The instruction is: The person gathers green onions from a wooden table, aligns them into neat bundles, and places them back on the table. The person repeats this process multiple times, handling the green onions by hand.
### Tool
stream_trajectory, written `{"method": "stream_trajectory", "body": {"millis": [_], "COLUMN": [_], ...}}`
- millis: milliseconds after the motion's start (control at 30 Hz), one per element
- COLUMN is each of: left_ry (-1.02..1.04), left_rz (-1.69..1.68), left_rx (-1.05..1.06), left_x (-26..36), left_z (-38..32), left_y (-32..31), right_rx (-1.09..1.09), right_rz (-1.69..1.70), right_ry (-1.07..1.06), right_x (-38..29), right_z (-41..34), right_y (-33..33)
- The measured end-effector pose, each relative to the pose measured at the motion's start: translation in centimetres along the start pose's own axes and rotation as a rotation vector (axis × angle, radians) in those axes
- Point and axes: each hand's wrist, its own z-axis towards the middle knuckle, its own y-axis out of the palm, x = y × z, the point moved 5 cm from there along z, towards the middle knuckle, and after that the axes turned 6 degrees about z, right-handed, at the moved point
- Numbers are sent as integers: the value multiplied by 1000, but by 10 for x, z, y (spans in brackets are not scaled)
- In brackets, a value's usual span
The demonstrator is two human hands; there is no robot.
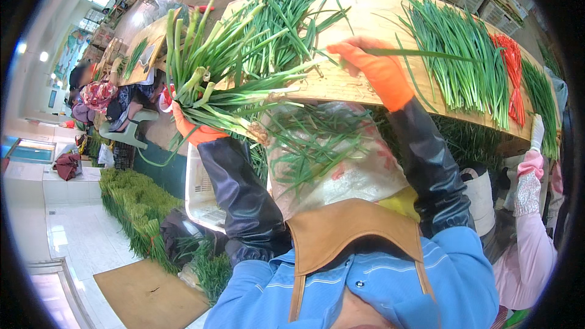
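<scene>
In an orange glove, my left hand grips a thick bunch of long green stalks with pale, partly rooted ends fanning out. They look like garlic chives or a similar allium. My right hand, also gloved in orange and slightly blurred, is over the wooden table, right of the bunch. A single long green leaf trails rightward from its fingers. Behind the held bunch lies a loose heap of green leaves. Further right, a neat row of trimmed green stalks lies on the tabletop.
Red ties lie beside the row. A co-worker's gloved hand touches more greens at the right. Leaf scraps cover a plastic sack on my lap; a white crate stands left. Bundled greens line the floor.
</scene>
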Motion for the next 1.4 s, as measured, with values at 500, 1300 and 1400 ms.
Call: {"method": "stream_trajectory", "body": {"millis": [500, 1300, 1400], "left_ry": [-384, 428, 380], "left_rz": [-691, 523, 530], "left_rx": [-209, -140, 25], "left_x": [9, 116, 147], "left_z": [40, 76, 87], "left_y": [-52, 70, 68], "right_rx": [-135, -497, -96], "right_rz": [260, -636, -846], "right_ry": [163, 474, 275], "right_x": [63, 35, 18], "right_z": [-8, -61, -36], "right_y": [32, -29, -73]}}
